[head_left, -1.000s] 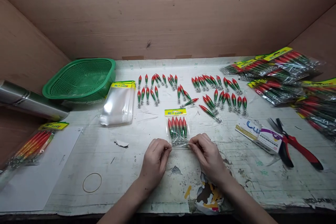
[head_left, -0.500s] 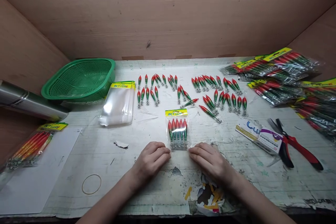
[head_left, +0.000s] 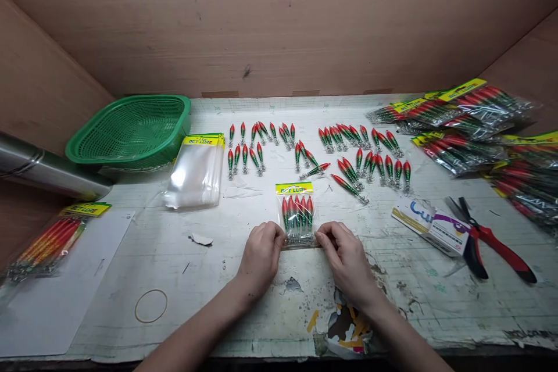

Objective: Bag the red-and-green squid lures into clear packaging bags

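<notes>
In front of me on the table is a clear bag of fishing lures [head_left: 297,213] with a yellow header card; several red-and-green lures lie side by side in it, hooks toward me. My left hand [head_left: 263,250] pinches the bag's lower left corner. At the lower right corner, my right hand [head_left: 342,253] pinches the bag between thumb and fingers. Beyond the bag lie loose lures [head_left: 347,173] in small groups. A stack of flat clear bags [head_left: 196,174] with yellow headers rests to the left.
A green basket [head_left: 131,154] and a metal cylinder [head_left: 52,165] stand at the left. Bagged orange lures [head_left: 52,244] lie on white paper. Packed lure bags [head_left: 466,151] are piled at the right, near red-handled pliers [head_left: 492,247] and a small box [head_left: 429,226]. A rubber band [head_left: 150,306] lies front left.
Both hands have shifted slightly upward at the bag's bottom corners, the fingers now pinching its edges. The bag has turned a little and its plastic looks pulled wider.
</notes>
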Demonstrator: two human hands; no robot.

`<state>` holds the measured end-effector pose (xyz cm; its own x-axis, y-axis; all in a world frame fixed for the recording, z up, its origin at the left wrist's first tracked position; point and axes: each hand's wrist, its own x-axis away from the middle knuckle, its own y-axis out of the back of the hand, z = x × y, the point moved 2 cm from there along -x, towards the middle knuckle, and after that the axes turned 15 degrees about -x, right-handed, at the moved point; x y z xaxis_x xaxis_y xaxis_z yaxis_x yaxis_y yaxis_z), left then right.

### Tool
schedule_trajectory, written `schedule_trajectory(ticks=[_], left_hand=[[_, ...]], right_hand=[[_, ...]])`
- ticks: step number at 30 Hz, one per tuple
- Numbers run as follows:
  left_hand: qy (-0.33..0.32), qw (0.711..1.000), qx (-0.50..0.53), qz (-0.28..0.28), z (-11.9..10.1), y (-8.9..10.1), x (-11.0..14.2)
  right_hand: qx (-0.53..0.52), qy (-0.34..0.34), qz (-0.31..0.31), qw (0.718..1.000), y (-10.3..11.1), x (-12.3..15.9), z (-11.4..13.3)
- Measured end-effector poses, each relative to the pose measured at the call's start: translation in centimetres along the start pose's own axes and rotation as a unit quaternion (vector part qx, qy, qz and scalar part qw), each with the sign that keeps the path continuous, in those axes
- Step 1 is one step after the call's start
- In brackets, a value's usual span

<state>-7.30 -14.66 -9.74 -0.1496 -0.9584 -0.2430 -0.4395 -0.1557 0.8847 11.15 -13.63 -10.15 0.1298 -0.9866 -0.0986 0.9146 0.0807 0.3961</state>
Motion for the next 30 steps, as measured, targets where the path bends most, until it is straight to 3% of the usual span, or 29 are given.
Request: schedule_trajectory(ticks=[10, 16, 23, 26, 29, 30], left_hand=[[0.158, 0.978, -0.048, 0.128, -0.9, 0.0, -1.0], [0.218, 0.951, -0.080, 0.203, -0.9, 0.7, -3.0], [0.244, 0.950, -0.058, 0.189, 0.0, 2.0, -4.5], [0.219, 0.959, -0.028, 0.177, -0.1, 2.1, -4.5], [0.178, 0.968, 0.055, 0.169, -0.5, 1.8, -3.8], [0.190, 0.961, 0.140, 0.144, -0.6, 1.7, -3.6]], right_hand=[[0.038, -0.066, -0.090, 0.993, -1.4, -0.6, 0.6], [0.064, -0.109, -0.094, 0.987, -1.6, -2.0, 0.3], [0.018, -0.093, -0.109, 0.990, -1.0, -2.7, -0.5], [-0.030, -0.085, -0.111, 0.990, -1.2, -2.6, -0.2], [-0.082, -0.070, -0.106, 0.988, -1.2, -2.1, 1.3], [-0.121, -0.067, -0.096, 0.986, -1.3, -1.8, 1.9]])
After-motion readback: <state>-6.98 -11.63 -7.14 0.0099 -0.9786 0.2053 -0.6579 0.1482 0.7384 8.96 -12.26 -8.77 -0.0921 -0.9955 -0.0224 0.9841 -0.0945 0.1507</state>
